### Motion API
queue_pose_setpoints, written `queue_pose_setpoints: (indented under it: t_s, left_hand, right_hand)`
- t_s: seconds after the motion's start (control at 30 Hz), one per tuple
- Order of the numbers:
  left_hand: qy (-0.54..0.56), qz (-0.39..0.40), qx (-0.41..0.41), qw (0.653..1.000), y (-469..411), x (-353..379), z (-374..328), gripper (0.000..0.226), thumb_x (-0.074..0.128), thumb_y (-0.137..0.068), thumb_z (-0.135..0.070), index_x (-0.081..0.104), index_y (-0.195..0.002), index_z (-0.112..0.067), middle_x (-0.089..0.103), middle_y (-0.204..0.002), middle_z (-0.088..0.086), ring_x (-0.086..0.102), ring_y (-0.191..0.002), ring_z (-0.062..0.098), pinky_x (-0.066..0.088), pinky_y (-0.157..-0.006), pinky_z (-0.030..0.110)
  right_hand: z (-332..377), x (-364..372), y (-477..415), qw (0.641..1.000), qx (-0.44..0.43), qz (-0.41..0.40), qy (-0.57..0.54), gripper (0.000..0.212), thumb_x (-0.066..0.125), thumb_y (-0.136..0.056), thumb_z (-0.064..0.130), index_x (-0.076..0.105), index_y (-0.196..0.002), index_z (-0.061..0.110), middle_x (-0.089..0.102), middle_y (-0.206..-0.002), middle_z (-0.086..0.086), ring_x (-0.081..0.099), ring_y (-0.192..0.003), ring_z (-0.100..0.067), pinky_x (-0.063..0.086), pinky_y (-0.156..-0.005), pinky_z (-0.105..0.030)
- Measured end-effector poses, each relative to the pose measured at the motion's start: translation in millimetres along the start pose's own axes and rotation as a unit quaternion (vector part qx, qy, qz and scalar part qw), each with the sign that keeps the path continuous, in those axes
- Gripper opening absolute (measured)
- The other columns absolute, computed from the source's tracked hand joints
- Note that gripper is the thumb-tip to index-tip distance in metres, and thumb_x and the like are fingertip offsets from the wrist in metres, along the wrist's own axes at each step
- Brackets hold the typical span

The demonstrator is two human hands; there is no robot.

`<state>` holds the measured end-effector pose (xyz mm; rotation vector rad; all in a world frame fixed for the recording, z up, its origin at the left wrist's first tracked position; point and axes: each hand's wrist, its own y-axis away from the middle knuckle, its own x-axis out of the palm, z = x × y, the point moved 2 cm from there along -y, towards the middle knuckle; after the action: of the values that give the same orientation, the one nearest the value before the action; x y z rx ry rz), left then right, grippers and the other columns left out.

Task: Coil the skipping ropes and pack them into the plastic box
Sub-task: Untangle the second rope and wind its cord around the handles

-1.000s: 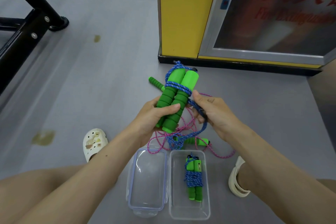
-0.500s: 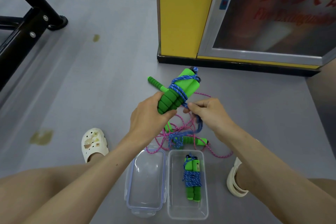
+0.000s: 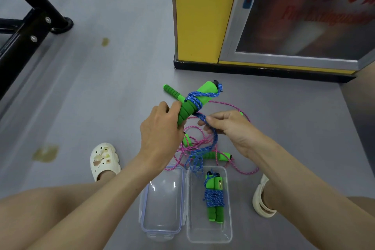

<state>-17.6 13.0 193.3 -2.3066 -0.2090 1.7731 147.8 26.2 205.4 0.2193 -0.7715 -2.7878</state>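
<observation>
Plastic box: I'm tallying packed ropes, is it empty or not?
Not empty: the plastic box holds one coiled blue rope, and its lid lies off beside it.

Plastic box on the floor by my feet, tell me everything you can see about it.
The plastic box is a clear, rectangular, round-cornered tub, open and upright on the grey floor. Its clear lid, with bluish seal and clips, lies against its left side. Inside lies one coiled skipping rope: green foam handles bound in blue cord. The half-coiled blue skipping rope held above dangles its tail over the far rim; contact unclear.
</observation>
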Motion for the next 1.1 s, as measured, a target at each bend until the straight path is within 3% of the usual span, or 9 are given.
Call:
queue_pose_setpoints:
  t_s: [0.1,0.3,0.43,0.57,0.67,0.73,0.9,1.0,1.1]
  left_hand:
    - [-0.018,0.007,0.020,1.000,0.8,1.2,-0.7,0.037,0.082,-0.068,-0.018,0.062,-0.099,-0.012,0.048,-0.072,0.005,0.040,-0.061,0.020,0.024,-0.044,0.025]
    - [-0.103,-0.002,0.072,0.992,3.9,-0.5,-8.4,0.051,0.078,-0.053,0.003,0.067,-0.102,-0.010,0.057,-0.069,0.009,0.050,-0.060,0.027,0.024,-0.045,0.027]
    - [-0.147,-0.050,0.123,0.980,5.9,1.5,-9.6,0.052,0.064,-0.058,0.006,0.066,-0.108,-0.006,0.058,-0.065,0.010,0.050,-0.059,0.028,0.032,-0.046,0.029]
    - [-0.161,-0.096,0.175,0.967,10.1,5.8,-15.9,0.042,0.046,-0.074,-0.001,0.061,-0.112,-0.008,0.056,-0.067,0.008,0.049,-0.057,0.026,0.034,-0.048,0.031]
    - [-0.148,-0.078,0.205,0.964,10.1,8.5,-20.1,0.041,0.070,-0.071,-0.012,0.064,-0.112,-0.007,0.057,-0.068,0.008,0.049,-0.057,0.025,0.034,-0.052,0.031]
    - [-0.132,-0.050,0.209,0.968,9.6,10.0,-19.6,0.050,0.073,-0.074,-0.037,0.064,-0.115,-0.009,0.058,-0.072,0.007,0.051,-0.062,0.025,0.035,-0.058,0.033]
    - [0.084,0.118,0.057,0.988,2.7,-2.4,-20.3,0.065,0.029,-0.090,-0.065,0.051,-0.133,-0.021,0.059,-0.109,0.001,0.054,-0.096,0.022,0.042,-0.080,0.037]
    - [0.318,0.229,-0.098,0.915,-8.6,-9.8,-15.6,0.051,0.047,-0.095,-0.051,0.049,-0.136,-0.020,0.053,-0.117,-0.001,0.052,-0.103,0.011,0.043,-0.086,0.025]
    - [0.488,0.326,-0.248,0.771,-13.5,-9.7,-3.0,0.050,0.069,-0.084,-0.036,0.056,-0.129,-0.017,0.065,-0.105,-0.002,0.065,-0.080,0.007,0.051,-0.061,0.019]
  right_hand:
    - [-0.6,2.9,2.0,0.999,0.016,0.022,-0.044,0.024,0.045,-0.099,0.010,0.066,-0.100,-0.001,0.061,-0.066,-0.007,0.053,-0.052,-0.010,0.050,-0.056,-0.021]
    - [3.8,10.6,5.7,0.995,0.028,0.035,-0.091,0.024,0.043,-0.099,0.007,0.059,-0.084,-0.003,0.059,-0.061,-0.011,0.039,-0.037,-0.008,0.040,-0.043,-0.022]
    - [1.5,12.5,6.6,0.994,0.044,0.025,-0.096,0.035,0.053,-0.096,0.028,0.054,-0.067,0.009,0.039,-0.053,-0.003,0.024,-0.036,-0.007,0.022,-0.039,-0.020]
    - [-1.2,9.2,5.8,0.990,0.080,-0.056,-0.098,0.054,0.058,-0.080,0.062,0.064,-0.050,0.017,0.029,-0.045,0.002,0.018,-0.040,-0.011,0.015,-0.039,-0.022]
    - [-5.4,6.7,5.7,0.985,0.082,-0.107,-0.103,0.054,0.059,-0.083,0.057,0.065,-0.067,0.006,0.028,-0.040,0.002,0.018,-0.036,-0.011,0.016,-0.038,-0.021]
    - [-7.7,6.3,4.9,0.983,0.077,-0.126,-0.112,0.049,0.060,-0.085,0.052,0.064,-0.074,0.004,0.028,-0.040,0.002,0.018,-0.037,-0.011,0.016,-0.037,-0.020]
    - [-6.9,-1.5,0.8,0.980,0.066,-0.141,-0.125,0.035,0.061,-0.085,0.047,0.056,-0.071,0.015,0.031,-0.043,0.000,0.021,-0.038,-0.012,0.018,-0.037,-0.020]
    - [-6.3,-4.1,-0.3,0.978,0.068,-0.140,-0.141,0.033,0.062,-0.084,0.046,0.058,-0.072,0.016,0.035,-0.041,0.000,0.023,-0.036,-0.013,0.020,-0.037,-0.021]
    - [-7.2,-2.2,-0.1,0.983,0.067,-0.115,-0.124,0.035,0.062,-0.084,0.046,0.060,-0.077,0.012,0.036,-0.042,0.000,0.023,-0.036,-0.012,0.021,-0.039,-0.022]
